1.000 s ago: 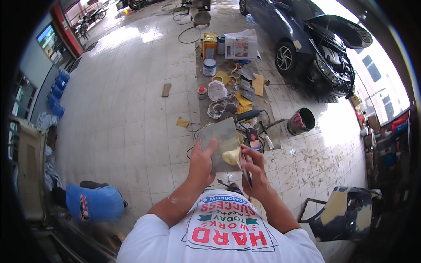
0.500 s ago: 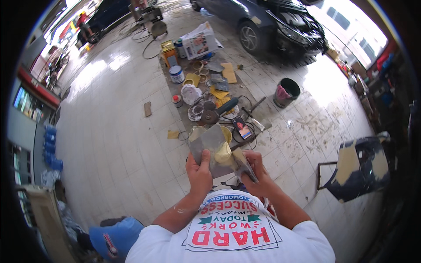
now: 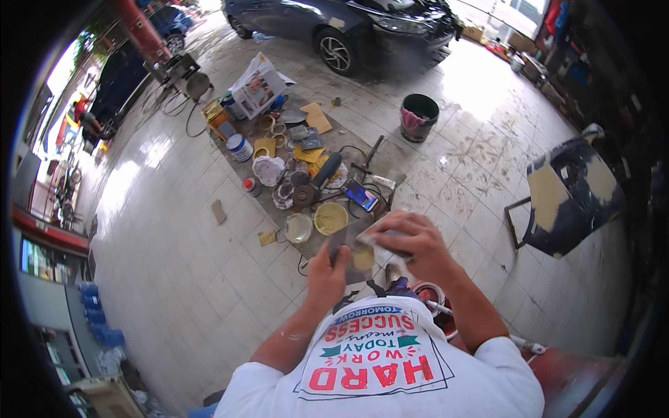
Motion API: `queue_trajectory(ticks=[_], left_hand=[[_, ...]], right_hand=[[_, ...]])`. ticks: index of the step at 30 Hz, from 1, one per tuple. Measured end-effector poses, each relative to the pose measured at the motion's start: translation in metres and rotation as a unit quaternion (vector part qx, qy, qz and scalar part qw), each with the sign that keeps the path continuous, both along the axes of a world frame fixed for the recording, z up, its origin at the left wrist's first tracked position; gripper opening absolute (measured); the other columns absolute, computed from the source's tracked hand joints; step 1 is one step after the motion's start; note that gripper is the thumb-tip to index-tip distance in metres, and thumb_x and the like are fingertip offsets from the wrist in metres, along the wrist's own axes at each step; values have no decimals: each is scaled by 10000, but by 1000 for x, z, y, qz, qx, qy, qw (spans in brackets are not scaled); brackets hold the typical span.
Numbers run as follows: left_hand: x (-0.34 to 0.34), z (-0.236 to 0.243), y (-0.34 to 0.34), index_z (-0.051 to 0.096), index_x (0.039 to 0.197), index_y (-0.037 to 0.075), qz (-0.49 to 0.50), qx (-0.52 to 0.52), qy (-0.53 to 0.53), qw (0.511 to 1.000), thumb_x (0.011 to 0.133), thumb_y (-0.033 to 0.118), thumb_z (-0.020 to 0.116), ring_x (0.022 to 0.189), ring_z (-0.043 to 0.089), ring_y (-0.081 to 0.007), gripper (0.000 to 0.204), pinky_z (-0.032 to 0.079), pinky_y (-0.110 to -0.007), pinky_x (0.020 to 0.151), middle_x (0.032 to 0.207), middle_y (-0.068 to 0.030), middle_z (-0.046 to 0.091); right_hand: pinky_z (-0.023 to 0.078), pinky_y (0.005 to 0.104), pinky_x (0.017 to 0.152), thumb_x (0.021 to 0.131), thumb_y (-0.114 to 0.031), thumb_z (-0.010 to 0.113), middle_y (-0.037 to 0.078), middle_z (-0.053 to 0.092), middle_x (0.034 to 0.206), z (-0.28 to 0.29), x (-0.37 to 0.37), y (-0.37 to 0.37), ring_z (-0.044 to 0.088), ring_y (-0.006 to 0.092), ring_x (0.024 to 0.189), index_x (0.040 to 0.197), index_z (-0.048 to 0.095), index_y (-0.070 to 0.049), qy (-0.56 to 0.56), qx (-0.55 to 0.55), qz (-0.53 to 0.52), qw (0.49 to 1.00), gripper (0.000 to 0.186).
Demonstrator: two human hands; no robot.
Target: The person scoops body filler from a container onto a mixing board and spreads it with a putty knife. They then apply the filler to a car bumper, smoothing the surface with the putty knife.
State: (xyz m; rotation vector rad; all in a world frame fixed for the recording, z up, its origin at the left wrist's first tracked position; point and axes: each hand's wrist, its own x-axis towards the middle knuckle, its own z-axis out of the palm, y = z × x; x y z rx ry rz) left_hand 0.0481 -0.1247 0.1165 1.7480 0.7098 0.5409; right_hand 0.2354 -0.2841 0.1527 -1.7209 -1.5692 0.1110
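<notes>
- Grey flat plate, thin, w/ a cream-yellow putty patch (image 3: 362,258) on top: held in front of the white T-shirt (image 3: 362,380), above the floor, near edge of the mat.
- L hand (image 3: 326,275): closed on plate's L side, thumb on top, other fingers mostly hidden.
- R hand (image 3: 412,240): fingers curled over a thin pale-edged spreader (image 3: 367,235), at plate's R side. Blurred, can't tell how tight or if blade touches plate.
- Grey flat mat (image 3: 268,202) on floor, cluttered. Near end: round tub of yellow putty (image 3: 330,219) next to round pale-topped tub (image 3: 298,228).
- Further up mat: dark angle grinder (image 3: 326,171), black phone w/ lit screen (image 3: 361,196), white/blue round can (image 3: 240,148), gold rectangular tin (image 3: 219,120), printed newspaper (image 3: 258,87) at far end.
- Floor: white glossy tile (image 3: 167,230), dirty smudges on R side.
- Dark green bucket (image 3: 421,133), pink cloth over rim, R of mat.
- Far R: dark navy body panel w/ beige patches (image 3: 557,233), on a frame.
- Back: dark blue-grey car (image 3: 300,21), front end exposed; red pillar (image 3: 139,31) upper L.
</notes>
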Motion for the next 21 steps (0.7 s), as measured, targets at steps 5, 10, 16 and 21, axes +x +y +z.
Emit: queue_trajectory(ticks=[5, 10, 16, 21], left_hand=[[4, 7, -7, 705, 1209, 17, 45, 61, -59, 995, 1082, 160, 650, 891, 611, -98, 199, 497, -285, 802, 1012, -30, 739], [3, 23, 13, 633, 1321, 10, 143, -33, -194, 970, 1078, 205, 664, 1017, 669, -160, 314, 560, -332, 860, 1167, -89, 711], [15, 14, 41, 572, 1404, 42, 126, -417, -169, 884, 1079, 248, 637, 1108, 711, -254, 391, 599, -415, 936, 1285, -134, 679], [8, 6, 34, 549, 1432, 45, 92, -398, -180, 895, 1080, 226, 636, 1151, 710, -267, 406, 601, -423, 962, 1295, -145, 685]], right_hand=[[482, 440, 1017, 703, 32, 706, -34, 716, 1236, -8, -38, -6, 609, 260, 1215, 1167, 803, -184, 36, -34, 59, 997, 521], [462, 430, 1044, 765, 5, 705, -22, 682, 1193, -27, -49, -24, 586, 271, 1221, 1231, 777, -249, 65, -159, 96, 980, 535], [402, 524, 1138, 767, 57, 726, 106, 545, 1324, -22, -54, 8, 503, 353, 1339, 1355, 650, -274, 126, 163, 84, 975, 679], [413, 593, 1126, 830, 30, 680, 119, 560, 1342, -38, 14, 16, 534, 356, 1338, 1281, 649, -318, -105, 17, -68, 992, 571]])
